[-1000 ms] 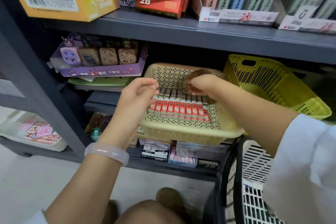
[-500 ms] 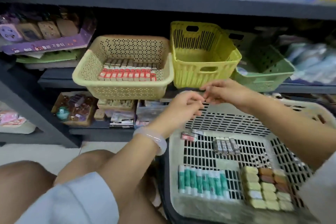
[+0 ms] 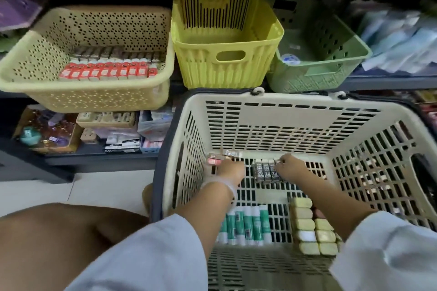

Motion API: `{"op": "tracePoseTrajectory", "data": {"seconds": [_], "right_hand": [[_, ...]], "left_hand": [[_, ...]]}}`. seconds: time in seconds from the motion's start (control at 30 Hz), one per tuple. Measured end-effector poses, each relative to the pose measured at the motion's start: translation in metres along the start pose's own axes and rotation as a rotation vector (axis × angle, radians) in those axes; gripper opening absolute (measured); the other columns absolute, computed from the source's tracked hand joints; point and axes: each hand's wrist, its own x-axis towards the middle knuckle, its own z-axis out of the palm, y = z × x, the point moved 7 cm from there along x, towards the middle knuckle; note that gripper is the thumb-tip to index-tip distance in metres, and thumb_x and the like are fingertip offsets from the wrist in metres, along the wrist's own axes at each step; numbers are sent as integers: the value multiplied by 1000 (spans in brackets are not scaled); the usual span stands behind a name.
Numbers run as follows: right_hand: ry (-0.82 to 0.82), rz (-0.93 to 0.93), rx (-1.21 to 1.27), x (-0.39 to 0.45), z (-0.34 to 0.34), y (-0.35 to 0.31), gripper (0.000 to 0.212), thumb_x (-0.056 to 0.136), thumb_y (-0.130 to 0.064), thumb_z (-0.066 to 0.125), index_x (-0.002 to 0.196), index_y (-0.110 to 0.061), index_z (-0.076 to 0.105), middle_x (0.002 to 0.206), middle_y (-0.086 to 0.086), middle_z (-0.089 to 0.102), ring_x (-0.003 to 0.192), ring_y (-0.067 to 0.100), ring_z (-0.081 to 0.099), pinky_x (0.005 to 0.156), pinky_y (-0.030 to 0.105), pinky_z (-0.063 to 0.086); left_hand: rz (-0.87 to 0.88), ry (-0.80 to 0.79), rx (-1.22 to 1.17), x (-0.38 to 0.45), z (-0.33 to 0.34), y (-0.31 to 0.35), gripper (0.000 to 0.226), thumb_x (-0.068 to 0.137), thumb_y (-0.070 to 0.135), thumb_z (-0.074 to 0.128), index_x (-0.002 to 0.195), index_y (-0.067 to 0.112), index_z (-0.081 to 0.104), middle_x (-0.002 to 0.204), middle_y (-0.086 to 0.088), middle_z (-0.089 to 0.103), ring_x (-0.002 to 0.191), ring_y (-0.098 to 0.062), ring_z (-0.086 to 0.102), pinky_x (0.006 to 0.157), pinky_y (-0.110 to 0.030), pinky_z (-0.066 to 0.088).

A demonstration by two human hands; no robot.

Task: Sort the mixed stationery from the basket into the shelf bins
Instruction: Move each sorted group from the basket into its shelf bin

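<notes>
Both my hands are down inside the white shopping basket [image 3: 283,111]. My left hand [image 3: 230,170] reaches to loose red and dark lead boxes [image 3: 216,160] in the far left corner; its fingers are hidden behind its back. My right hand [image 3: 289,168] pinches the top end of a row of dark 2B lead packs [image 3: 266,172]. Green glue sticks [image 3: 246,224] and yellowish erasers [image 3: 307,227] lie in the near part of the basket. On the shelf, the beige perforated bin [image 3: 89,99] holds rows of red lead boxes [image 3: 106,71].
A yellow slotted bin [image 3: 227,66] and a green bin [image 3: 316,78] stand to the right of the beige one. Below the shelf, boxes of small goods [image 3: 106,130] fill a lower level. My knee [image 3: 59,238] is at the lower left over pale floor tiles.
My hands left the beige bin, came back over the shopping basket and went down to its bottom. My view tilted down from the shelf to the basket.
</notes>
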Motion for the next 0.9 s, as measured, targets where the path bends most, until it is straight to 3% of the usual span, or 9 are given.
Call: {"op": "tracePoseTrajectory", "data": {"seconds": [0.13, 0.2, 0.27, 0.33, 0.4, 0.47, 0.6, 0.8, 0.9], "right_hand": [[33, 2, 75, 10, 9, 6, 38, 91, -21, 55, 124, -5, 45, 117, 20, 54, 80, 24, 52, 68, 30, 45], [2, 6, 143, 10, 13, 9, 31, 88, -21, 60, 115, -10, 49, 120, 22, 50, 79, 25, 52, 68, 31, 47], [-12, 23, 202, 7, 15, 10, 27, 86, -22, 64, 108, -13, 51, 123, 21, 48, 80, 24, 52, 63, 28, 44], [24, 39, 252, 2, 16, 9, 29, 86, -19, 63, 113, -12, 52, 125, 20, 46, 78, 24, 54, 60, 27, 43], [72, 42, 240, -3, 20, 2, 36, 88, -16, 60, 122, -9, 50, 124, 18, 47, 74, 21, 54, 59, 26, 43], [48, 41, 331, -8, 31, -7, 39, 88, -11, 58, 125, -5, 49, 109, 15, 54, 69, 16, 53, 53, 22, 42], [-30, 176, 666, -16, 44, -10, 36, 88, -3, 54, 124, -6, 49, 105, 13, 55, 69, 14, 52, 48, 20, 40], [-16, 242, 796, -23, 53, -10, 30, 90, 0, 50, 118, -9, 52, 102, 15, 55, 72, 18, 54, 56, 25, 46], [15, 205, 804, -27, 55, -14, 23, 90, -2, 49, 109, -13, 53, 88, 10, 59, 71, 20, 55, 58, 27, 47]], "left_hand": [[-60, -4, -49, 17, 20, -21, 33, 94, 12, 39, 125, 1, 44, 71, 1, 37, 59, -8, 36, 50, -20, 30], [-66, 10, -65, 24, 22, -26, 20, 94, 13, 41, 107, 1, 50, 71, 1, 40, 58, -8, 37, 49, -19, 30], [-43, 46, -66, 28, 21, -25, 24, 94, 13, 42, 112, 0, 51, 72, 1, 46, 57, -9, 40, 47, -19, 32], [-2, 59, -35, 31, 20, -21, 19, 94, 12, 42, 104, 2, 54, 74, 0, 48, 58, -9, 42, 47, -20, 33], [42, 75, 6, 32, 19, -18, 20, 95, 15, 42, 78, 8, 50, 69, -1, 45, 55, -11, 39, 48, -21, 31], [78, 54, 53, 35, 20, -16, 28, 95, 16, 41, 69, 9, 46, 67, -3, 44, 55, -14, 39, 49, -22, 30], [57, -42, 41, 40, 16, -18, 31, 95, 22, 44, 111, -2, 57, 97, -11, 60, 77, -18, 56, 61, -21, 40], [14, -97, 34, 39, 22, -24, 42, 95, 37, 46, 123, 5, 50, 115, -10, 61, 85, -15, 58, 78, -24, 47], [50, -70, 20, 41, 22, -23, 40, 95, 30, 48, 126, 5, 45, 123, -10, 56, 82, -12, 50, 70, -21, 41]]}}
